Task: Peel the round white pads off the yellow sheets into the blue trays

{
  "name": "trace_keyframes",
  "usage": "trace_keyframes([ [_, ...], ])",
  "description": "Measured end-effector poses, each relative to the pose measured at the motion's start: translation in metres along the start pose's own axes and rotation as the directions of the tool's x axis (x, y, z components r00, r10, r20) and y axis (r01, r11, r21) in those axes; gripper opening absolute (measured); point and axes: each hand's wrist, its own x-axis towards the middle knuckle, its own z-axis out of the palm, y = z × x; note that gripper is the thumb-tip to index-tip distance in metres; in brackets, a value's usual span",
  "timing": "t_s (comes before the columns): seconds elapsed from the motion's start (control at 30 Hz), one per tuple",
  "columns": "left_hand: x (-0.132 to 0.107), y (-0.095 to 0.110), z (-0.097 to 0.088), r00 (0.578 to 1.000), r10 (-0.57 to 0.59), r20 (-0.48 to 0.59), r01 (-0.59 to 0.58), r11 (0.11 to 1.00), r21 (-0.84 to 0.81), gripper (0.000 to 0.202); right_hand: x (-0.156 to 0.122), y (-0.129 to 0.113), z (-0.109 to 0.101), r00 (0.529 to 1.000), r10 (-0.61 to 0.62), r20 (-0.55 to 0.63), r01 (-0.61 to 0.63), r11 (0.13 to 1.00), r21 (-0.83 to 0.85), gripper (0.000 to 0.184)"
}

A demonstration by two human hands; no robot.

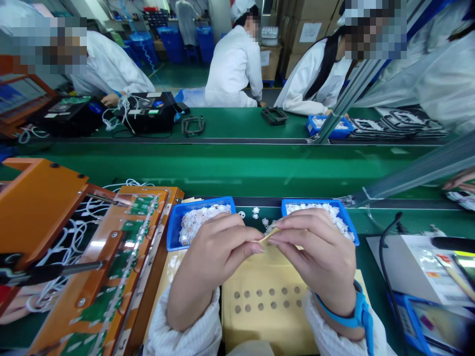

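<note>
My left hand (222, 247) pinches the edge of a thin tan paper sheet (267, 238) between thumb and forefinger. Facing it, my right hand (319, 247), with a blue wristband, grips the same bent sheet a little higher. Below both hands lies tan paper (265, 329) bearing two rows of small grey round dots; whether it joins the held piece I cannot tell. Behind my left hand stands a blue tray (171, 228) of small white round parts. A second blue tray (351, 232) with similar parts is partly covered by my right hand.
Several loose white parts (256, 211) lie between the trays. An orange fixture (122, 237) with green circuit boards and white cables fills the left. A metal pole (419, 168) slants across the right. Co-workers (233, 69) in white sit beyond the green belt (237, 165).
</note>
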Motion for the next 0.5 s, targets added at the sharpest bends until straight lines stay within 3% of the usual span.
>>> trace_keyframes([
  [0.5,0.0009,-0.0051,0.0010,0.999,0.044,0.006,-0.045,0.999,0.018,0.021,-0.0011,0.0023,-0.0002,0.999,0.003,0.034,-0.002,1.000,-0.024,0.014],
])
